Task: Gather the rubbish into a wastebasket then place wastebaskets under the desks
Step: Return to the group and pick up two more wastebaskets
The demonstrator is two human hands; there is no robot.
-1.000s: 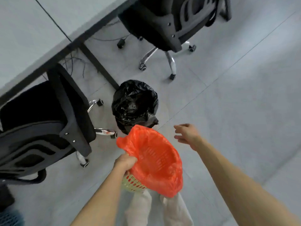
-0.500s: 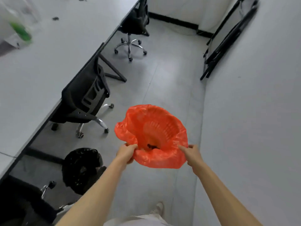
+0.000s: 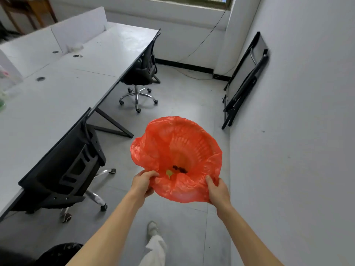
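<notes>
The long grey surface (image 3: pixel 57 89) runs away from me on my left, low white dividers (image 3: pixel 78 35) standing along its middle. The bare wall (image 3: pixel 297 131) closes me in on the right, and the grey floor (image 3: pixel 182 104) lies between them. Two folded black chairs (image 3: pixel 245 77) lean against that wall, well ahead of me. On the left, a black office chair (image 3: pixel 73 169) is pushed in at the surface edge right beside me, and a second office chair (image 3: pixel 143 73) sits farther along, also tucked to the edge.

Out in front of me I'm holding the wastebasket (image 3: pixel 180 150) up off the floor, mouth tipped toward me, its orange liner bag (image 3: pixel 146 150) flared wide over the rim. My left hand (image 3: pixel 143 184) is clamped on the near left side of the rim and bag, and my right hand (image 3: pixel 218 189) is clamped on the near right side, the two apart with the basket's near edge between them. Down in the bottom I can see a few bits of rubbish (image 3: pixel 177 169): dark scraps and one yellowish-green piece.

At the lower left corner a second wastebasket with a black bag (image 3: pixel 59 252) stands on the floor, partly hidden behind my left forearm. My shoe (image 3: pixel 152 227) shows on the floor below the basket.
</notes>
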